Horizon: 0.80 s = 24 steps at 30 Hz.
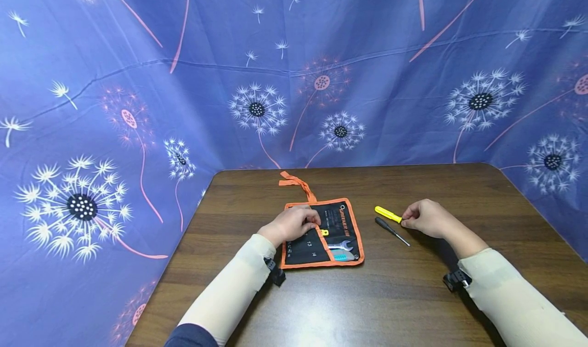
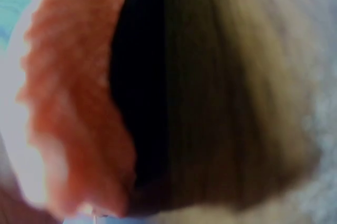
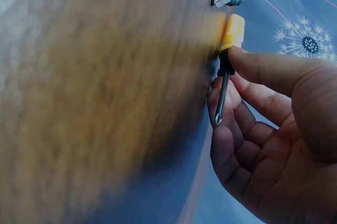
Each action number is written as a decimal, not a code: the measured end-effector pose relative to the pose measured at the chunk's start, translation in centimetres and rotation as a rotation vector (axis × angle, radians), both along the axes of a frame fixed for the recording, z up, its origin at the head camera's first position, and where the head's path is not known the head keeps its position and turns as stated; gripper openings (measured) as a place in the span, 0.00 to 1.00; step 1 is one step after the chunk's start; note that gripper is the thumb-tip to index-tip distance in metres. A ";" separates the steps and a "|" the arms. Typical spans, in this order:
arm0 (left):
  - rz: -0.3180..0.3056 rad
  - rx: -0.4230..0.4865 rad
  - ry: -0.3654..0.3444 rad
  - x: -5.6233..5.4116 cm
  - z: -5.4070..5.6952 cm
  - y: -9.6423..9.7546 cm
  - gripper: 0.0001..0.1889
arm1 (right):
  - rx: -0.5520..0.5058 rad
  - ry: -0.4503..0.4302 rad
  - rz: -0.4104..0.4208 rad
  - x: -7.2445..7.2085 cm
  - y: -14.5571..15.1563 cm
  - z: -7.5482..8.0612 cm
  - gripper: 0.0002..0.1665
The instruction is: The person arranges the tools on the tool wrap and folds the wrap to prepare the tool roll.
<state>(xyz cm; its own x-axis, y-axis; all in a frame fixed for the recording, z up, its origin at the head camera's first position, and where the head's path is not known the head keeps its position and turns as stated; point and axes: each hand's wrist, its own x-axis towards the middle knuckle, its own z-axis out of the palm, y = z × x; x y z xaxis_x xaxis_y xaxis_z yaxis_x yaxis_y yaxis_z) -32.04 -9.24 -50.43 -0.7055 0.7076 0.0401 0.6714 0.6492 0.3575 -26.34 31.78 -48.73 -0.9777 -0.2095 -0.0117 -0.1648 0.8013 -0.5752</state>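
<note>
A black tool pouch (image 1: 298, 252) with orange edging lies flat on the table. My left hand (image 1: 294, 223) rests over its upper left part, thumb and fingers pinching the orange-trimmed pocket edge. A wrench (image 1: 341, 245), a teal-handled tool (image 1: 343, 255) and a small yellow piece (image 1: 324, 232) show in the pocket. To the pouch's right, my right hand (image 1: 427, 218) pinches a yellow-handled screwdriver (image 3: 235, 31) near the shaft end of its handle. Its cross-shaped tip points back toward the palm. A black-handled screwdriver (image 1: 388, 227) lies just in front of it on the table.
The brown wooden table (image 1: 390, 296) reaches back to a blue dandelion-print cloth (image 1: 294, 71) hanging behind and at the left. An orange tie strap (image 1: 298, 183) trails from the pouch's far edge. Little can be made out in the blurred left wrist view.
</note>
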 end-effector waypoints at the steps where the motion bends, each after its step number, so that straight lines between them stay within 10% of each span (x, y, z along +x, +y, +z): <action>1: -0.002 0.001 0.002 0.0 0.0 0.0 0.06 | 0.000 0.001 0.003 0.0 0.0 0.0 0.06; 24: 0.011 0.052 0.019 0.3 -0.5 -0.2 0.04 | -0.041 0.050 0.018 -0.4 -1.2 1.0 0.03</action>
<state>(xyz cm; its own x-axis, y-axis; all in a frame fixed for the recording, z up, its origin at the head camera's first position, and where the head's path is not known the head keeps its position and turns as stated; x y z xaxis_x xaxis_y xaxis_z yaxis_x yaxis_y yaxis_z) -31.77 -9.43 -50.94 -0.7122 0.6962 0.0899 0.6712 0.6378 0.3778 -26.73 30.56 -47.75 -0.9730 -0.2262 0.0461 -0.2083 0.7741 -0.5978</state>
